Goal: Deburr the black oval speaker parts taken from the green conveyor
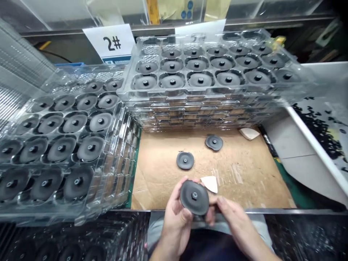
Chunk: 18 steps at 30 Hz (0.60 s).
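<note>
My left hand [175,217] and my right hand [233,224] hold a black moulded disc with a central hub [194,197] above the front edge of a brown cardboard sheet [244,181]. The left fingers wrap its left rim and underside, while the right fingers grip its lower right edge. Two similar discs lie flat on the cardboard, one [185,160] just ahead of my hands and one [214,142] farther back. A pale triangular pad [210,183] lies just beyond my hands, partly behind the held disc, and a second one [249,133] lies near the back.
Stacked clear plastic trays [212,83] holding rows of black discs stand behind the cardboard, and another stack [62,145] fills the left side. A card marked 2# [110,41] stands at the back. A white-walled bin [320,127] of small black pieces sits at right.
</note>
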{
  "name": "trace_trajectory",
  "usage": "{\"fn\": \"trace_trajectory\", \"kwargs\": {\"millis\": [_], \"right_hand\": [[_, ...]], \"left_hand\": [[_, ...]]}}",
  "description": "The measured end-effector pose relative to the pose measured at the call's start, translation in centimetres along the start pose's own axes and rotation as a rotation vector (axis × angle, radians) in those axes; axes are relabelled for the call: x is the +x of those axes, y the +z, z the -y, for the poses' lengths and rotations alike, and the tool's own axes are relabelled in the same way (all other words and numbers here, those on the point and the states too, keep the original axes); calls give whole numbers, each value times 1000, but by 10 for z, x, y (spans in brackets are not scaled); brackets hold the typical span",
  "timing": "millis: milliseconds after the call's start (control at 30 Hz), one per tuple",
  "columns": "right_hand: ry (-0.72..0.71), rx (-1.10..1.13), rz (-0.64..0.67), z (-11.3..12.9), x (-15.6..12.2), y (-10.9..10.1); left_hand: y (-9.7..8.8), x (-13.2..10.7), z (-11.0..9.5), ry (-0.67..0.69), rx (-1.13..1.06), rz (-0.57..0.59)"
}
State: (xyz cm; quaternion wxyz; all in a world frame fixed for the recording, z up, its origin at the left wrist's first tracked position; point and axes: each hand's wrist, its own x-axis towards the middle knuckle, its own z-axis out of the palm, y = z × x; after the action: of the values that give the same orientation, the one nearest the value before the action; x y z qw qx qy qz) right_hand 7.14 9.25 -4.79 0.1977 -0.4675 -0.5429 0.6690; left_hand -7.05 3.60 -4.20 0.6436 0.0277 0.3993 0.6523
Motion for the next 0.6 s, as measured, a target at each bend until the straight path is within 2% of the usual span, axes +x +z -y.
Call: {"fn": "trace_trajectory", "kwargs": {"millis": [100,167,233,333,433,533,600], "right_hand": [[-86,-242,-183,-17,12,-23],[-135,-350,-260,-28,22,-29],[-193,-424,-271,-38,28,-26],[-300,-473,-186,-42,31,-20],[-369,-503,-83,-21,34,-20],[-401,-509,-72,20,31,-15],[-512,-474,-71,47,24,-6]], "left_hand": [[-4,-1,-8,-8,-109,-15],[-7,-1,-12,-8,-145,-32],[-9,-1,-13,-5,-155,-66],[-10,0,-13,-14,-144,-128],[-5,0,-13,-18,-127,-149],[4,1,-12,-20,-100,-149],[10,1,-11,-38,-80,-143]]}}
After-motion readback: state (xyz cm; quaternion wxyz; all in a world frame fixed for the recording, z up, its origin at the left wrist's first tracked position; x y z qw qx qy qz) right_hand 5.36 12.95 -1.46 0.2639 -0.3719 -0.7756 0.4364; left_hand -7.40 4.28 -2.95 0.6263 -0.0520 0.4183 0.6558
